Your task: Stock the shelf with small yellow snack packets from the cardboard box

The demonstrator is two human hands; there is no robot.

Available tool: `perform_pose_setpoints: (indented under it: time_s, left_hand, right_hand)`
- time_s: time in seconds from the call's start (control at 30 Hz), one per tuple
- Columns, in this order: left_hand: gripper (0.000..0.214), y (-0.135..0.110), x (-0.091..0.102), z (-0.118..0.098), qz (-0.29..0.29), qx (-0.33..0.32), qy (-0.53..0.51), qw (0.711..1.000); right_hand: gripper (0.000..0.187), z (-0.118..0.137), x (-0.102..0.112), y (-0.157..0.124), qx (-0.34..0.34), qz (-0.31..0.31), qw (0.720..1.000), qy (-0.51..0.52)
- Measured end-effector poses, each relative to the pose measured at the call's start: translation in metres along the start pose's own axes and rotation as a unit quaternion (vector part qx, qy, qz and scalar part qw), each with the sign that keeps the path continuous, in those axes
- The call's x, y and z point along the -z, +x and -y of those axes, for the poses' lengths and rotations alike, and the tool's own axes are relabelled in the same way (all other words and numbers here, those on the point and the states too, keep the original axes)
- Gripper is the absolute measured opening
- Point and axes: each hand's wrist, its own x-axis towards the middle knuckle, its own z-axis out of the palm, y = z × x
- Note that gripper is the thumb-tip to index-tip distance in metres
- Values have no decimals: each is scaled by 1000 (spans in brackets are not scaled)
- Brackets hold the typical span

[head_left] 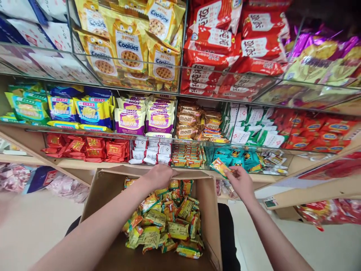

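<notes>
Head cam, fwd/dn, close over box [209, 212], facing shelves [84, 163].

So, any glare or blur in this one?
In the head view, reflections cross the clear shelf front, though "Cookies" lettering on the yellow packs reads clearly; the top right corner is dark; print on the packet in the right hand looks soft.
</notes>
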Motion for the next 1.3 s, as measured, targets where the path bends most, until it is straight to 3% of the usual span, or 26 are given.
perform_pose_setpoints:
  time_s: [0.07,0.2,0.43,0.7,1.03,1.3]
  left_hand:
    - [50,-2,-3,2,-10,3,0,1000]
    - [51,-3,-2,3,-17,-10,-18,1000]
    - [49,-6,-1,4,-10,-6,-5,1000]
    - [43,-5,1,2,-7,0,0,1000]
    - [36,-3,-1,3,-16,-1,-15,1000]
    - [33,-3,-1,3,-15,6,-29,999]
  right_hand:
    - [31,4,-11,13,44,51,989,-129]
    - [29,26,-32,30,95,123,926,-345]
    - [25,61,-55,50,120,244,827,-492]
    - [30,80,-74,68,118,291,799,-513]
    - [33,79,-113,91,119,329,772,-532]
    - [38,74,-112,95,121,339,758,-543]
